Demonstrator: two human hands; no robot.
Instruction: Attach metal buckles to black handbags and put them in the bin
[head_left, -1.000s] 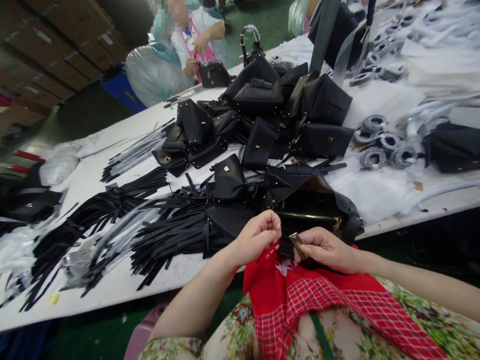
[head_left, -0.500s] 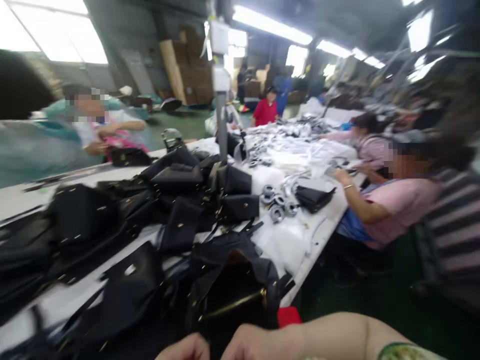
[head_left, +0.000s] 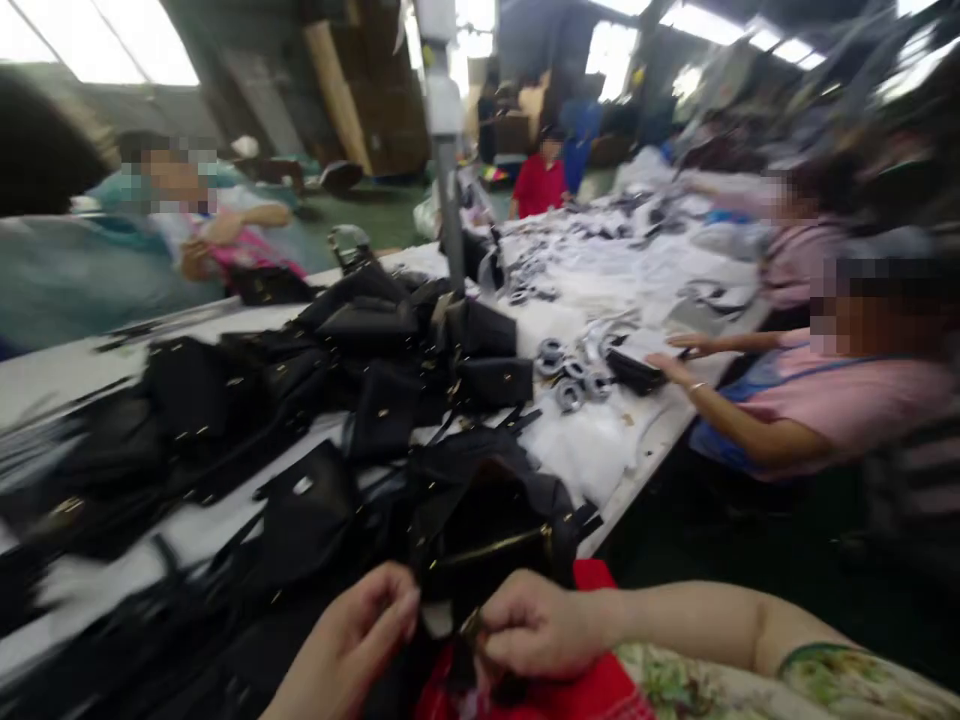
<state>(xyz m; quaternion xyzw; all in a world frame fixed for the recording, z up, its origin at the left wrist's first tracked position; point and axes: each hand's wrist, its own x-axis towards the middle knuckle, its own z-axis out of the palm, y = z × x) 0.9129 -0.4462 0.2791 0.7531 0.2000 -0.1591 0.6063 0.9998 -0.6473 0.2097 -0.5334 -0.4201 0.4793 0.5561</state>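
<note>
Low in the view, my right hand [head_left: 544,625] is closed on a small gold-coloured metal fitting [head_left: 471,624] with dark material hanging below it. To its left, my left hand [head_left: 356,640] is closed in a pinch, thumb against forefinger; I cannot make out what is between them. Just beyond both hands lies an open black bag [head_left: 487,500] with a gold-coloured zip along its mouth. Another black bag [head_left: 309,515] with a small pale spot rests to the left of it. Red cloth [head_left: 592,685] shows beneath my right hand.
Many black bags [head_left: 184,385] are heaped across the white table [head_left: 45,360]. Rolls of grey tape [head_left: 570,393] lie on white sheeting. A grey post [head_left: 454,230] rises from the table. Co-workers sit along both sides; a pink-sleeved person [head_left: 862,390] handles a dark item at the right.
The view has tilted downward. Both my hands have come higher into view, with the gold-coloured fitting now visible. The pink-sleeved co-worker's hands have moved onto the dark item on the table.
</note>
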